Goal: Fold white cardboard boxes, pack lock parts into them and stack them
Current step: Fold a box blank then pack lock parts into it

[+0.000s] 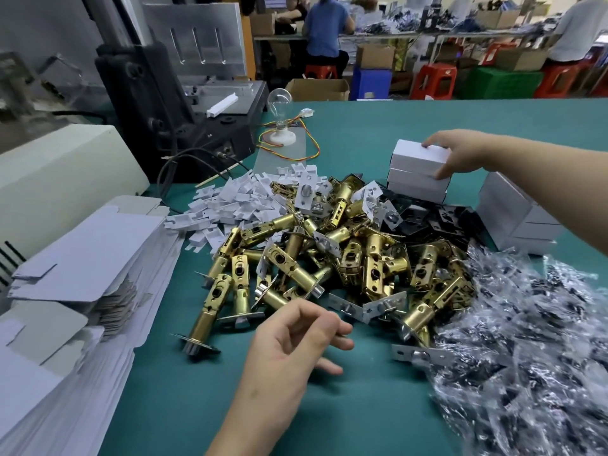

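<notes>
My right hand (460, 153) grips the top white box (418, 158) of a short stack of folded boxes (416, 184) at the far side of the green table, thumb on its near face and fingers over its top. My left hand (296, 343) hovers near the front of a heap of brass latch bolts (329, 255), fingers loosely curled and holding nothing. Flat white box blanks (88, 258) are piled at the left. A second stack of folded boxes (516, 215) stands under my right forearm.
Small white card inserts (237, 202) and black plates (424, 218) lie behind the heap. Clear bags of screws (526, 340) cover the right side. A machine (158, 103) and a bulb on a socket (279, 126) stand at the back left. People sit at far benches.
</notes>
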